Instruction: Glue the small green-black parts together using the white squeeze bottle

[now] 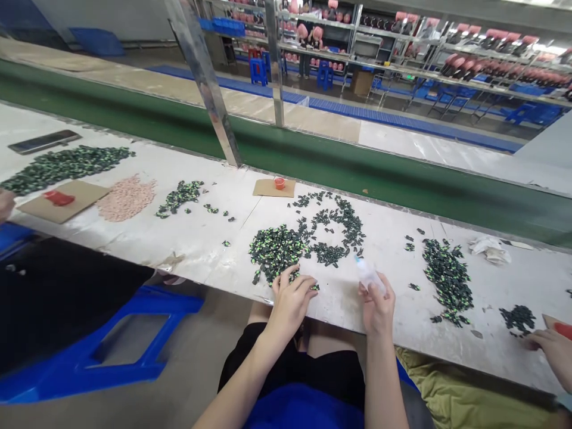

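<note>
My left hand (290, 298) rests at the near edge of a heap of small dark green parts (274, 250) on the white table (187, 238). Its fingers are curled down onto the parts, and what they pinch is too small to make out. My right hand (378, 307) is closed around a small clear plastic bottle (367, 273), tip pointing up and away. More green parts (333, 229) lie scattered in an arc just beyond both hands.
Another pile of green parts (447, 277) lies to the right, near a co-worker's hand (552, 351). To the left sit a pink pile (126, 198), cardboard sheets (67, 199), a phone (43, 142), and a red cup (279, 182). A green conveyor (357, 167) runs behind; a blue stool (111, 345) stands below.
</note>
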`<state>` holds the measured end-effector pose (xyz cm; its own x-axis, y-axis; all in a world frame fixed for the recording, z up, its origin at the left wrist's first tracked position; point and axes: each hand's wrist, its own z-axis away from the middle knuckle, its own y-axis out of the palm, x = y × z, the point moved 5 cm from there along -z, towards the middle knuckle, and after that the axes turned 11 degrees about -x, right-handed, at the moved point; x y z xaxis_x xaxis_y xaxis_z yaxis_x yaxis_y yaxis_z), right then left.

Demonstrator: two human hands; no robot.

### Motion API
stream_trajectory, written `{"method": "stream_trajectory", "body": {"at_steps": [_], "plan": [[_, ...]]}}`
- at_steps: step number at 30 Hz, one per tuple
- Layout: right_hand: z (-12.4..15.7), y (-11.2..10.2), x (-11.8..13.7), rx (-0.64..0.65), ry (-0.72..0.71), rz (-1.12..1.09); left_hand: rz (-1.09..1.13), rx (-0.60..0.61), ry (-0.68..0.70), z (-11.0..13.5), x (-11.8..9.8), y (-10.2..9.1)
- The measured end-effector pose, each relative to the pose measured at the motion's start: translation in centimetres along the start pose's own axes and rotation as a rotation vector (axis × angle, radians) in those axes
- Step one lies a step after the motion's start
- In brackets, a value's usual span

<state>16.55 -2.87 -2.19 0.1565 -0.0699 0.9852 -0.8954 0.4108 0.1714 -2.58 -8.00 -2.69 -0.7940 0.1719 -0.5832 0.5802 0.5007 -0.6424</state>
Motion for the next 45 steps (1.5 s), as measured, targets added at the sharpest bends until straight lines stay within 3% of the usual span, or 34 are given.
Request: {"method": "stream_trajectory", "body": {"at_steps": [4,13,20,45], "plan": [[1.7,0.3,-1.3,-0.074,0.093,0.009,0.042,0.019,-0.081,0.1,0.4,0.1],[2.7,1.2,-0.5,-0.107,-0.004,0.302,0.042,-0.077,-0.238,0.7,0.6,-0.4],[2.9,1.5,-0.9,-0.030,0.021,0.330,0.042,-0.112,-0.249,1.0,0.7,-0.6],[3.0,1.6,-1.1,-0.033,0.024,0.381,0.035,-0.099,-0.296,0.8,1.0,-0.5]]}}
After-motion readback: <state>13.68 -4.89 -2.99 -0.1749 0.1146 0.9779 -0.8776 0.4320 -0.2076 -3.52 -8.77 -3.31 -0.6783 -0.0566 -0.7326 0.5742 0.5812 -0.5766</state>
